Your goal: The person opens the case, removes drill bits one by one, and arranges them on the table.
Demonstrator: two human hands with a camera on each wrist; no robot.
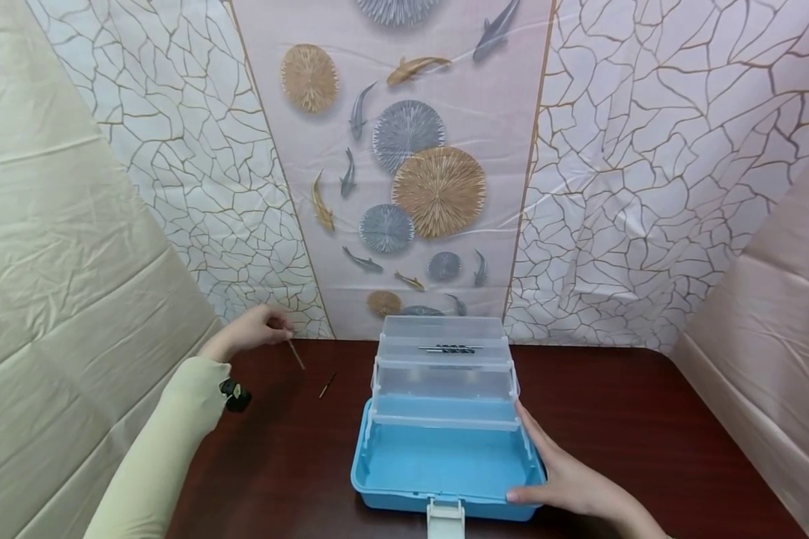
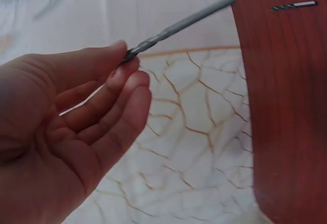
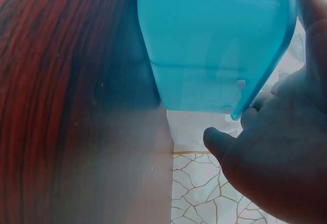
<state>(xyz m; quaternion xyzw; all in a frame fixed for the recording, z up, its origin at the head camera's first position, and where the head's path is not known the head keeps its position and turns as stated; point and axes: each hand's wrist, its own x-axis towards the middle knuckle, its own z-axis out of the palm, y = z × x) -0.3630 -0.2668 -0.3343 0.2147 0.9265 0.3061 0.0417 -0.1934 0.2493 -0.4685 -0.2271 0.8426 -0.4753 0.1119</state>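
My left hand (image 1: 259,329) pinches a thin drill bit (image 2: 179,29) near its fluted end, between thumb and fingertips. Its plain shank points away from the hand, above the far left of the table. A second drill bit (image 1: 327,385) lies on the table to the right of that hand. Spread across the right side of a blue toolbox (image 1: 394,497), my right hand (image 1: 566,479) rests with its thumb on the front rim and a straight finger along the side. In the right wrist view, other fingertips at the rim are partly hidden.
The toolbox stands unfolded, its clear trays (image 1: 445,382) raised behind the blue base. Several drill bits (image 1: 452,349) lie in the upper tray. A white latch (image 1: 446,516) hangs at the front. Patterned cloth (image 1: 620,247) rises behind the dark red table (image 1: 607,397).
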